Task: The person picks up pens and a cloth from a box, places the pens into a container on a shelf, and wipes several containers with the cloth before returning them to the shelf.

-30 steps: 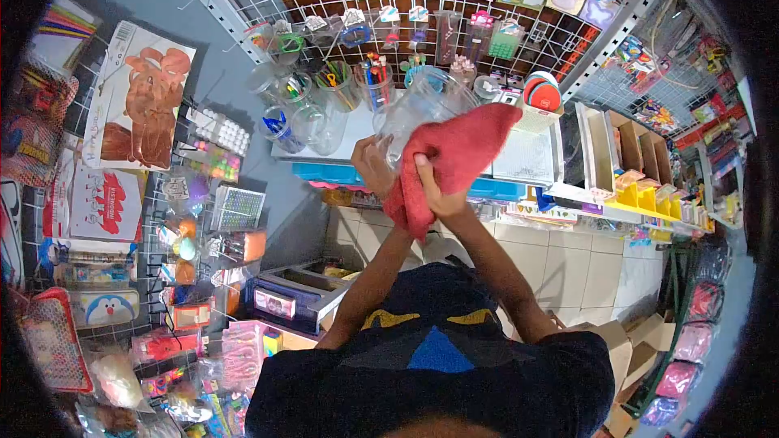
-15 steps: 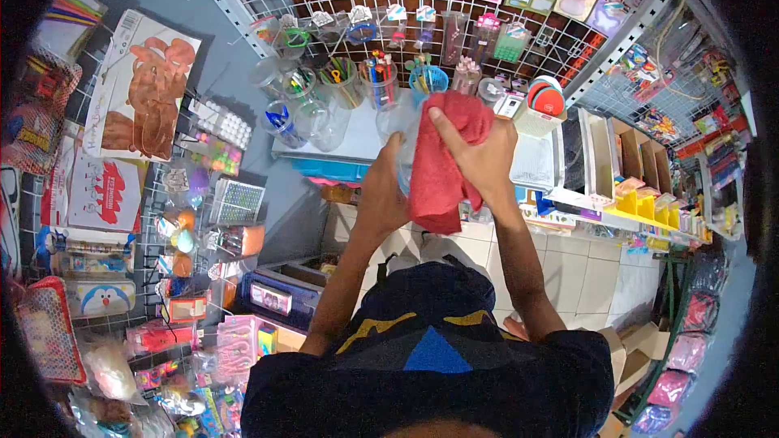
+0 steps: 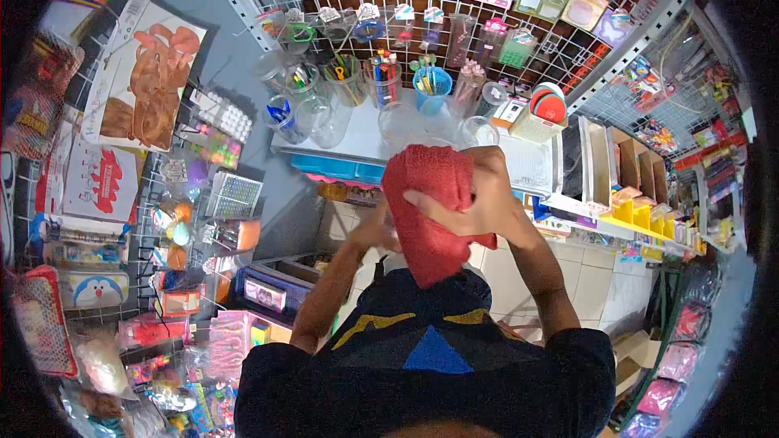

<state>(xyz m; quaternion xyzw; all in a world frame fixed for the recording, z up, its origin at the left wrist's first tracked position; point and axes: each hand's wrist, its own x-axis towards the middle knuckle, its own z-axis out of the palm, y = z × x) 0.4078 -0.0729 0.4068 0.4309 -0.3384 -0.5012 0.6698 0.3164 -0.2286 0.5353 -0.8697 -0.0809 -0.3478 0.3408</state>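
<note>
Red cloth [image 3: 428, 219]: it hangs in the middle of the view, in front of the person's chest, at 6 o'clock from the white shelf. It is draped over something underneath, so I judge it is spread this way to wrap or rub that thing. What is under it cannot be seen.

Right hand [image 3: 479, 203]: it lies on top of the cloth, fingers [image 3: 430, 201] spread wide and pressed flat to the fabric, pointing to 9 o'clock. The hand is closed around the cloth from outside, gripping it and whatever it covers.

Left hand [image 3: 375, 231]: it is at 9 o'clock of the cloth, touching its edge, and looks blurred. It seems to support the covered thing from the side, but how far its fingers are open I cannot tell.

White shelf [image 3: 365, 139]: at 12 o'clock from the hands, it carries many clear jars [image 3: 324, 113], some with pens and scissors, and a blue cup [image 3: 432, 81]. They stand upright in a group, probably so that customers can see the goods.

Wire grid [image 3: 454, 24]: behind the shelf, with small packets hanging on hooks.

Yellow bins [image 3: 641, 211]: at 3 o'clock, well apart from the hands.
</note>
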